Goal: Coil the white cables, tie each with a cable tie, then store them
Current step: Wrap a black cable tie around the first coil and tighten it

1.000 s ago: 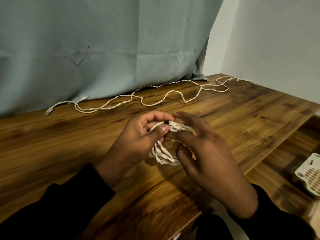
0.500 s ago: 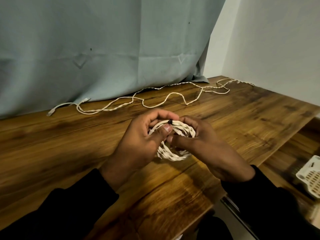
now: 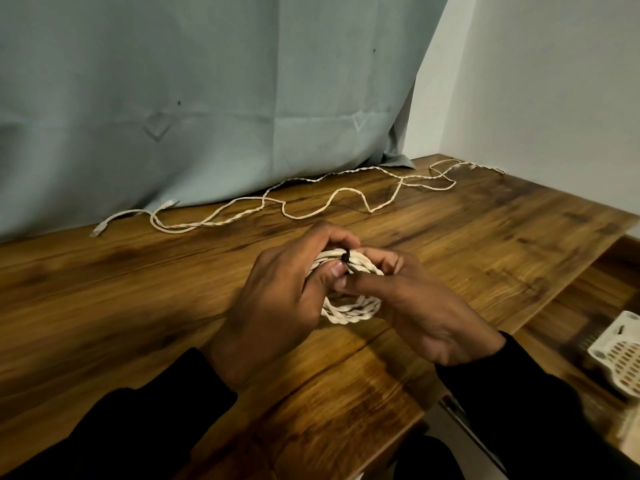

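While both hands hold it just above the worktop (image 3: 138, 306), a coiled white cable (image 3: 349, 311) carries a small black tie (image 3: 345, 257) at its top.

Curled round the coil's left side, the left hand (image 3: 277, 299) has its fingers closed over the upper strands and its thumb pressed near the tie; the right hand (image 3: 422, 306) grips the right side, its fingers bent round the strands and its thumb tip meeting the left thumb just under the tie. A second white cable (image 3: 311, 206) lies uncoiled and wavy along the far edge of the worktop, near the foot of a pale blue curtain (image 3: 207, 98) and well apart from the hands. At the lower right, on a lower wooden surface, the corner of a white perforated basket (image 3: 616, 355) shows. Dark sleeves cover both forearms.
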